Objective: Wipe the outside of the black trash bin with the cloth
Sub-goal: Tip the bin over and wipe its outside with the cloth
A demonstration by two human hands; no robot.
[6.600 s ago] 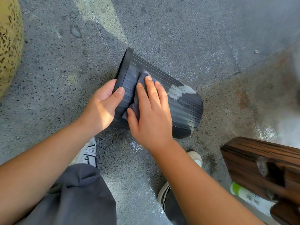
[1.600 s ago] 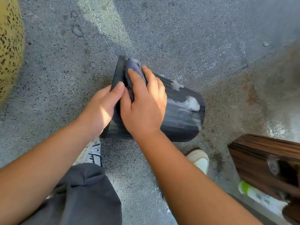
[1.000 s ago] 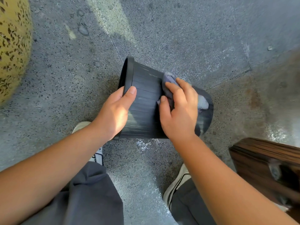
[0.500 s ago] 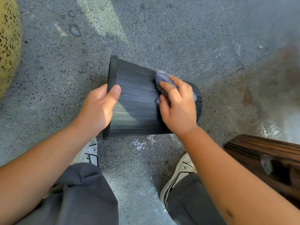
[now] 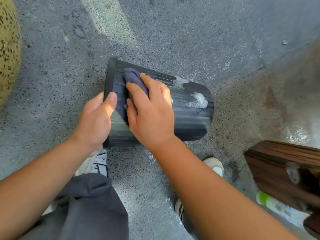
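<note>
The black ribbed trash bin [image 5: 188, 116] lies on its side on the stone floor, rim to the left, base to the right. My left hand [image 5: 97, 122] grips the rim, thumb on the outside wall. My right hand [image 5: 150, 111] presses a dark blue-grey cloth [image 5: 132, 77] flat against the bin's upper side close to the rim; most of the cloth is under my fingers. White soap foam [image 5: 199, 101] sits on the wall near the base.
A dark wooden bench end [image 5: 284, 170] juts in at the right, with a green-capped bottle [image 5: 273, 205] lying under it. A yellow speckled stone object [image 5: 8, 49] fills the left edge. My two shoes [image 5: 97, 165] stand just below the bin.
My right hand has slid the cloth leftward from the bin's base end to the rim end. The foam patch near the base is uncovered again. My left hand keeps its hold on the rim.
</note>
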